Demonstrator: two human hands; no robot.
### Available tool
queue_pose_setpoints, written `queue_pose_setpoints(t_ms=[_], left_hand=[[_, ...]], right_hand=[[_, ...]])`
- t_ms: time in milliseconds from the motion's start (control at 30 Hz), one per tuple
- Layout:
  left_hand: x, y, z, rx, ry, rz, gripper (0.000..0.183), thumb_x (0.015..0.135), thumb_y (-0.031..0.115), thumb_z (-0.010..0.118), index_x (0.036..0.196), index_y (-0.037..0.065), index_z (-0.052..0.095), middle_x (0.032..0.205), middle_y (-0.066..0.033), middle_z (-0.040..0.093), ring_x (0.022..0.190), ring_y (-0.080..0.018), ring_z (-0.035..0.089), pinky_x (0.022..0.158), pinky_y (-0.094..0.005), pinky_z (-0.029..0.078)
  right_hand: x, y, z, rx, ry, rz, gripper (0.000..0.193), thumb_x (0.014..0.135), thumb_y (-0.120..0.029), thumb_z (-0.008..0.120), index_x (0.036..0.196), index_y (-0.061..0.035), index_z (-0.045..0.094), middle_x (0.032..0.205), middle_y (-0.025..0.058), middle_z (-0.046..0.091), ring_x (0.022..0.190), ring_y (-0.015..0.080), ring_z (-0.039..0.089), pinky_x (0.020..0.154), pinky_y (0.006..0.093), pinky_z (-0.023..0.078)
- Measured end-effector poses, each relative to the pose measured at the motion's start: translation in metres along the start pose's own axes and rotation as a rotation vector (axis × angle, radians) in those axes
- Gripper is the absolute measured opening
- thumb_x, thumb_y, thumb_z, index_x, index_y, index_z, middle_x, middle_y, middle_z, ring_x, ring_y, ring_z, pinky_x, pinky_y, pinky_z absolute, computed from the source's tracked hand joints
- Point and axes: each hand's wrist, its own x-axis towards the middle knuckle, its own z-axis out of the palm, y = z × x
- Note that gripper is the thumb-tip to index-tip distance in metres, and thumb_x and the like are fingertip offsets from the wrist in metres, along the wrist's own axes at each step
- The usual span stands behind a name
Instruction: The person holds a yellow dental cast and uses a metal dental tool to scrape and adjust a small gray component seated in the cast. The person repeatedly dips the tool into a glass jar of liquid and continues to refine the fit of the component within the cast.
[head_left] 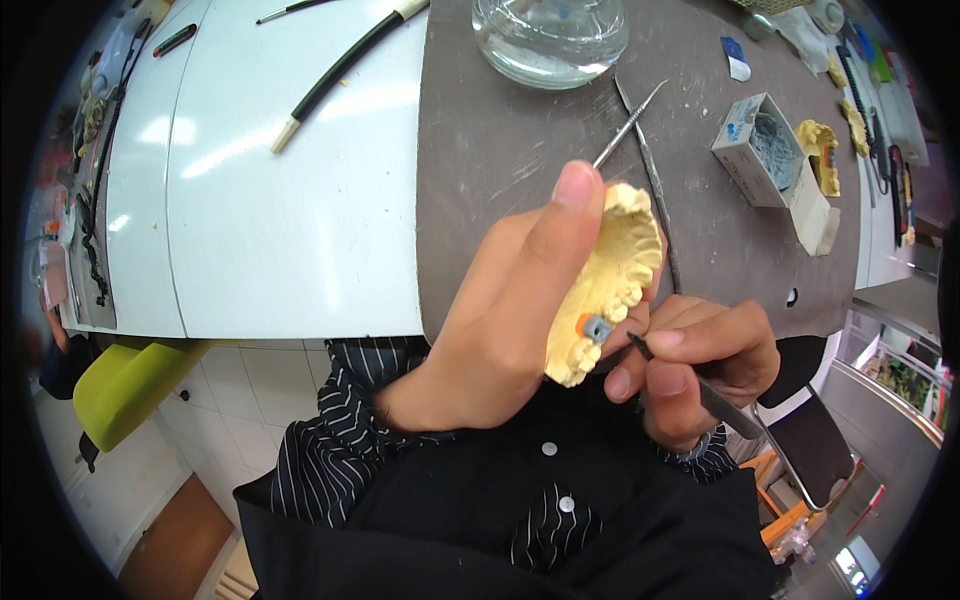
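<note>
My left hand (505, 310) is closed around a yellow plaster dental cast (618, 265), thumb along its near side and the row of teeth turned to the right. On the cast sits a small grey tooth-shaped piece (598, 329) with an orange patch beside it. Pinched in my right hand (715, 350) is a thin dark metal carving tool (722, 405). Its tip is close to the grey piece; I cannot tell whether they touch. Beyond my left thumb a pointed metal probe (628, 128) crosses a second slim metal tool (652, 170); the probe's lower end is hidden.
A glass vessel of clear liquid (550, 45) stands at the far side of the grey mat (480, 180). To the right are an opened small box with grey-blue material (770, 150) and another yellow cast (820, 155). A black tube (345, 75) lies on the white tabletop (290, 250).
</note>
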Motion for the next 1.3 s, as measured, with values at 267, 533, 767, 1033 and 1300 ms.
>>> queue_pose_setpoints(t_ms=[267, 533, 767, 1033, 1300], left_hand=[[-0.003, 0.0, -0.01, -0.013, -0.16, 0.025, 0.048, 0.094, 0.041, 0.029, 0.079, 0.001, 0.051, 0.059, -0.0023, 0.049, 0.054, -0.0079, 0.046, 0.049, -0.0215, 0.035], [-0.001, 0.002, 0.002, 0.104, -0.04, 0.003, 0.07, 0.088, 0.06, 0.02, 0.07, 0.0, 0.05, 0.052, -0.0046, 0.045, 0.044, -0.0077, 0.039, 0.041, -0.0203, 0.028], [-0.001, 0.002, 0.003, 0.071, -0.018, 0.0, 0.066, 0.089, 0.056, 0.022, 0.069, 0.0, 0.05, 0.053, -0.0048, 0.045, 0.044, -0.0081, 0.04, 0.042, -0.0206, 0.03], [-0.001, 0.001, 0.004, 0.072, -0.015, -0.02, 0.065, 0.088, 0.057, 0.024, 0.069, 0.0, 0.05, 0.053, -0.0049, 0.045, 0.044, -0.0084, 0.039, 0.042, -0.0208, 0.03], [-0.001, 0.0, 0.002, 0.094, -0.013, -0.009, 0.066, 0.088, 0.058, 0.025, 0.068, 0.0, 0.05, 0.052, -0.0048, 0.045, 0.043, -0.0086, 0.04, 0.041, -0.0208, 0.029]], right_hand=[[0.003, -0.014, 0.004, 0.035, 0.086, 0.16, 0.018, 0.068, 0.011, 0.061, 0.084, 0.0033, 0.058, 0.065, 0.016, 0.06, 0.057, 0.0181, 0.061, 0.05, 0.0247, 0.049], [0.002, -0.005, -0.002, -0.051, -0.004, 0.033, 0.021, 0.066, 0.011, 0.063, 0.084, 0.0034, 0.056, 0.063, 0.0138, 0.061, 0.056, 0.0191, 0.061, 0.05, 0.0253, 0.049], [0.003, -0.005, 0.001, -0.084, 0.006, 0.008, 0.022, 0.066, 0.011, 0.064, 0.085, 0.0043, 0.056, 0.064, 0.0144, 0.061, 0.056, 0.0196, 0.061, 0.049, 0.0253, 0.049], [0.003, -0.008, -0.001, -0.123, -0.017, 0.001, 0.021, 0.066, 0.011, 0.063, 0.085, 0.0056, 0.055, 0.064, 0.0144, 0.06, 0.056, 0.0194, 0.061, 0.049, 0.025, 0.049], [0.003, -0.008, -0.001, -0.135, -0.047, 0.009, 0.022, 0.067, 0.011, 0.062, 0.087, 0.0056, 0.055, 0.066, 0.0149, 0.061, 0.057, 0.0198, 0.061, 0.05, 0.0251, 0.049]])
